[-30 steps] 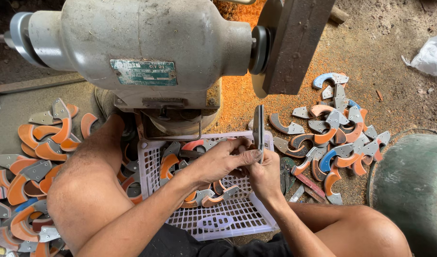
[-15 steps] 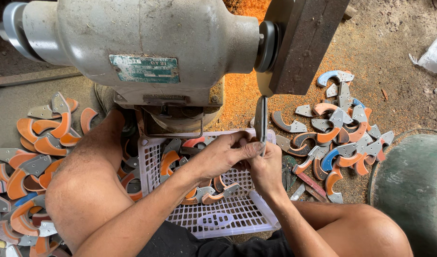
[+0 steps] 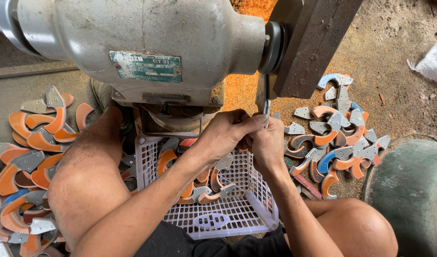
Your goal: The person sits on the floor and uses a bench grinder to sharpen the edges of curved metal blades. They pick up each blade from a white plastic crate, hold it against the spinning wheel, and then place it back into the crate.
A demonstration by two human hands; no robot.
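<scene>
A thin metal piece [image 3: 265, 105] stands upright, edge-on to the camera, pinched between both hands just under the dark wheel guard [image 3: 308, 45] of a bench grinder [image 3: 147, 52]. Only its narrow top edge shows above the fingers; the rest is hidden, so its shape cannot be told.

The left hand [image 3: 226, 133] is closed around the piece from the left, fingers curled and fingertips pressed to it near the top. The right hand [image 3: 266, 143] is closed on it from the right, knuckles toward the camera, touching the left hand.

Directly below the hands sits a white plastic basket [image 3: 228, 219] with a grid floor, set between the person's bare knees. It holds a few curved pieces [image 3: 217, 178], grey metal with orange faces, scattered loosely.

The grinder body, grey and worn with a green plate on its side, fills the top of the view. Orange dust [image 3: 242, 88] lies on the ground behind it.

To the right of the hands, a pile of curved pieces [image 3: 339, 138] lies on the dirt floor, mostly orange and grey, a few blue. A second, larger pile [image 3: 26, 157] spreads along the left, beside the left knee. A round green container [image 3: 411, 190] stands at the right edge, and a white plastic bag [image 3: 432, 62] lies at the upper right.
</scene>
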